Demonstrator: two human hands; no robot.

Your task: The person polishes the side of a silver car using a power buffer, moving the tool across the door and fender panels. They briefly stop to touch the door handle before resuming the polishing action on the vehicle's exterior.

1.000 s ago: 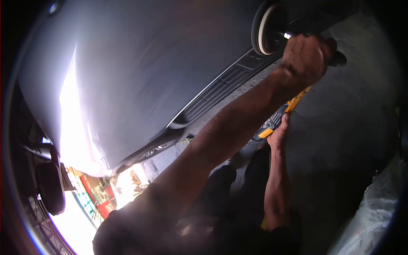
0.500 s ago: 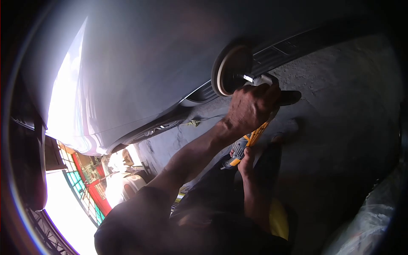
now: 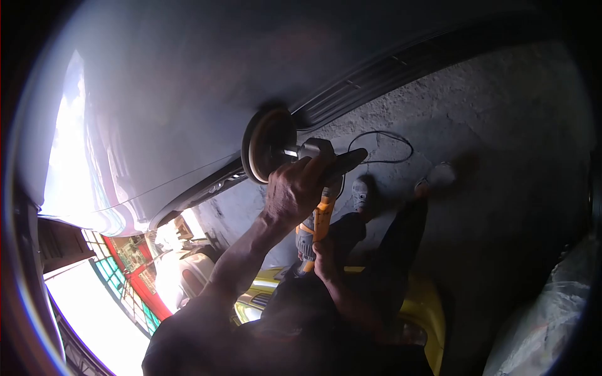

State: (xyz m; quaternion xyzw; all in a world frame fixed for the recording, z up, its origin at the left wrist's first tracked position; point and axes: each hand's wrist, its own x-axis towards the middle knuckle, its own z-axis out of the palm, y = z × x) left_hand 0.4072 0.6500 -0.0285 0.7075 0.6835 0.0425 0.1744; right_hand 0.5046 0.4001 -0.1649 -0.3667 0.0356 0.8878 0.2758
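Note:
A yellow and grey car polisher [image 3: 315,219] is held in both hands. Its round pad [image 3: 266,145] stands edge-on to my view, against the lower part of a dark, glossy car panel [image 3: 188,106]. My left hand [image 3: 291,191] is wrapped over the polisher's front end, by the dark handle [image 3: 348,161] that sticks out to the right. Lower down, my right hand [image 3: 326,260] grips the rear of the body, its thumb along the housing; most of its fingers are hidden behind the tool.
A black ribbed sill [image 3: 357,84] runs along the car's bottom edge. On the rough concrete floor [image 3: 489,125] a black cord [image 3: 404,145] loops near my shoes [image 3: 362,193]. Behind me stands a yellow vehicle [image 3: 429,313]. Plastic sheeting [image 3: 545,319] hangs at lower right.
Both hands have moved the polisher left along the car's lower side, its pad shifting left and slightly down in view. The cord loop and more of the yellow vehicle now show.

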